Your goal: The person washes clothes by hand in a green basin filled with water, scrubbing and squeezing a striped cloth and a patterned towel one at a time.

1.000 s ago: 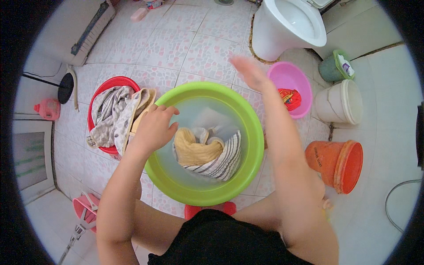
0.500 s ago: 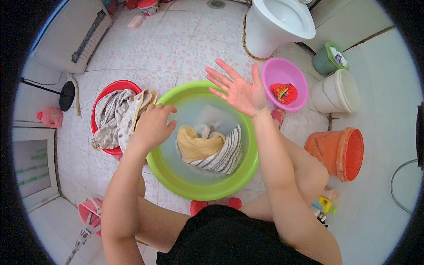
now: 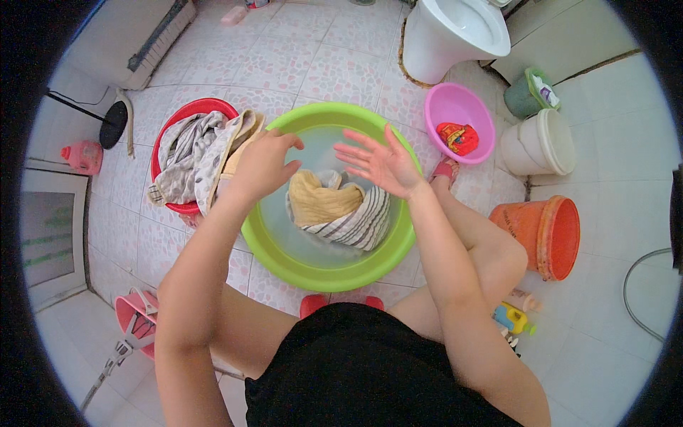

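Note:
A large green basin [image 3: 258, 240] stands on the floor in front of me, filled with cloudy water. A bunched wet cloth [image 3: 340, 212], part yellow and part grey-striped, lies half sunk in it. My left hand [image 3: 270, 162] hovers over the basin's left side, fingers loosely curved and apart, holding nothing. Above the right part of the water is my right hand [image 3: 382, 162], palm turned up and fingers spread, also without anything in it. Left of the green basin, patterned grey and cream fabric [image 3: 203, 149] is heaped in a red basin [image 3: 158, 158].
A pink basin [image 3: 455, 107] with a red-orange packet [image 3: 457, 138] sits at the right, near the toilet [image 3: 455, 39]. Along the right wall are a green bin [image 3: 524, 96], a white bucket [image 3: 537, 142] and an orange bucket [image 3: 533, 235]. A pink bucket [image 3: 133, 317] stands lower left.
My right hand has come down and nearer the left hand, which has shifted slightly right. The view has tilted, so the basins appear higher. The cloth stays in the water.

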Demonstrator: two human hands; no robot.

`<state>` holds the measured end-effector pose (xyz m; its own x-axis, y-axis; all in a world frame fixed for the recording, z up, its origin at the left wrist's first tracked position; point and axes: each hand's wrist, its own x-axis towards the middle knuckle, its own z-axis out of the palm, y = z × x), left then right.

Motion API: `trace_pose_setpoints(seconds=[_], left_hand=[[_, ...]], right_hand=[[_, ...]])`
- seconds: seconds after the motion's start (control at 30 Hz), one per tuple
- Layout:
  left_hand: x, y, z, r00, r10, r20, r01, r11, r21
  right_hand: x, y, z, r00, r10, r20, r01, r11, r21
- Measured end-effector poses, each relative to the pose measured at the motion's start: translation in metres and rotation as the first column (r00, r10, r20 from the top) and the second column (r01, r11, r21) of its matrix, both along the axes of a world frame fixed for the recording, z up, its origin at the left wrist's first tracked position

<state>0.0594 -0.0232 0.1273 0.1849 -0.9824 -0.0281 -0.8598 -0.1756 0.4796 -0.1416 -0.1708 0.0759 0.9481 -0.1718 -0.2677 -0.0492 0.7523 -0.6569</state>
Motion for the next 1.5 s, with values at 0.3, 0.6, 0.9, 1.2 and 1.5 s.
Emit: trace_pose_setpoints(seconds=[0.3,0.6,0.9,1.2,1.5], left_hand=[[0.013,-0.030,-0.152,0.566,0.521,-0.639,-0.447,0.845,0.293],[0.017,-0.031,-0.262,-0.096,0.767,-0.635,-0.709,0.395,0.584],[-0.027,-0.175,-0.124,0.003,0.111,-0.994,-0.377,0.920,0.102],[0.075,-0.224,-0.098,0.481,0.512,-0.712,-0.468,0.836,0.285],[0.097,-0.135,-0.122,0.691,0.315,-0.651,-0.401,0.916,0.017]], right_hand=[[0.014,-0.034,0.006,0.956,-0.226,0.187,0.185,0.960,0.212],[0.051,-0.098,-0.064,0.850,-0.504,0.155,0.385,0.794,0.469],[0.102,-0.133,-0.103,0.818,-0.571,-0.070,0.545,0.731,0.411],[0.106,-0.157,-0.044,0.938,-0.342,-0.056,0.346,0.915,0.207],[0.071,-0.146,-0.050,0.843,-0.459,-0.279,0.381,0.878,-0.290]])
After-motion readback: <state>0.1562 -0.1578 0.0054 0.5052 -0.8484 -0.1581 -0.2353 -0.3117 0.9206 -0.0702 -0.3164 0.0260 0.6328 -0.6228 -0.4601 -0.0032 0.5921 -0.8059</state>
